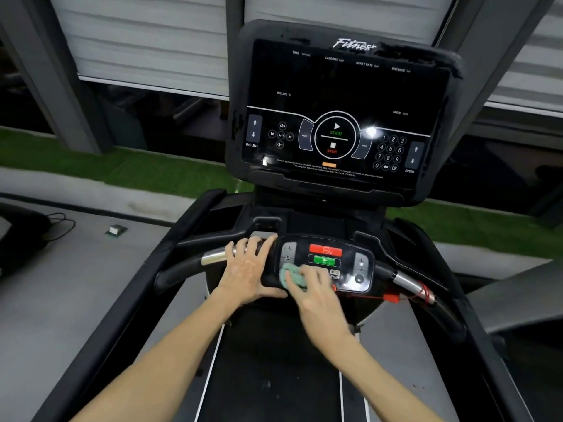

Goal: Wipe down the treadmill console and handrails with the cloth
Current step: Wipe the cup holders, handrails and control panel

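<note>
Motion blur smears the right hand (316,295), which hides most of the cloth (290,274) (seemingly bunched).

1. A small pale box (116,229) is seen lying on the grey floor (76,284), well to the left of the fingers (249,248) and slightly beyond them.
2. A black cable (61,226) is looped on the same floor, further left of the fingers than the box, beside a dark object (18,239) cut off at the edge.
3. A strip of green turf (137,175) is laid beyond the fingers, running across to left and right.
4. Pale window blinds (137,41) are hung far beyond and above the fingers, divided by a slanting grey post (51,86).
</note>
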Available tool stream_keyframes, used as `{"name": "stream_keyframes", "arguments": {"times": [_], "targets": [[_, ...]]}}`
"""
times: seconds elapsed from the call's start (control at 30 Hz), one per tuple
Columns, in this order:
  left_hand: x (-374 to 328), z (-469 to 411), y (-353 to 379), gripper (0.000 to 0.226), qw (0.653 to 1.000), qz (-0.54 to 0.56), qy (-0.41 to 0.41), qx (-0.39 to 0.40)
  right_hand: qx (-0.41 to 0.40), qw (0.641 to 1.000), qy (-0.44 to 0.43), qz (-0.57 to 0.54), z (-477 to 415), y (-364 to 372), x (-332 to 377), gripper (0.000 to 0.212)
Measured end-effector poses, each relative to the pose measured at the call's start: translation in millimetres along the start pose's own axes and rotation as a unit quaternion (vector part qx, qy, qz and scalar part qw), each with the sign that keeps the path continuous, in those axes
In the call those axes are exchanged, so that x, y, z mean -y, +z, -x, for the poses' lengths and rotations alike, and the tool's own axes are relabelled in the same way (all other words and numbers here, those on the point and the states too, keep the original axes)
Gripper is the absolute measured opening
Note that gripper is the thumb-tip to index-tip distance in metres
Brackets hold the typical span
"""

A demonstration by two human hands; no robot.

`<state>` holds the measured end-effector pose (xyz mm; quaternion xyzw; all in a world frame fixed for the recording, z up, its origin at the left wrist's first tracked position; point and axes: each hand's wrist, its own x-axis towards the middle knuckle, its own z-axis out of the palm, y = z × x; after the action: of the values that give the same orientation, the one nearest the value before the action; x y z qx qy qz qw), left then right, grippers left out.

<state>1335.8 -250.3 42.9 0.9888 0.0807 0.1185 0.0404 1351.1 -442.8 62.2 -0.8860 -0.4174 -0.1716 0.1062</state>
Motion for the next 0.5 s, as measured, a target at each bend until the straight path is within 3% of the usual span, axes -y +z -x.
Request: {"name": "stream_keyframes", "arguments": {"times": [0.17,0.33,0.5], "targets": [[2.1,2.4,-0.3,0.117,1.000,0.027,0.005,0.013,0.003,0.997,-0.070,0.013,-9.9,-2.7,13.3,0.063],[-10.7,3.3,-0.3,0.117,0.997,0.039,-0.051,0.034,-0.020,0.999,-0.013,0.039,33.8,-5.8,-48.2,0.061],[-11.0,7.8,1.8,0.115,0.996,0.063,-0.057,0.026,-0.039,0.999,-0.003,0.002,6.1,10.1,1.6,0.057]]}}
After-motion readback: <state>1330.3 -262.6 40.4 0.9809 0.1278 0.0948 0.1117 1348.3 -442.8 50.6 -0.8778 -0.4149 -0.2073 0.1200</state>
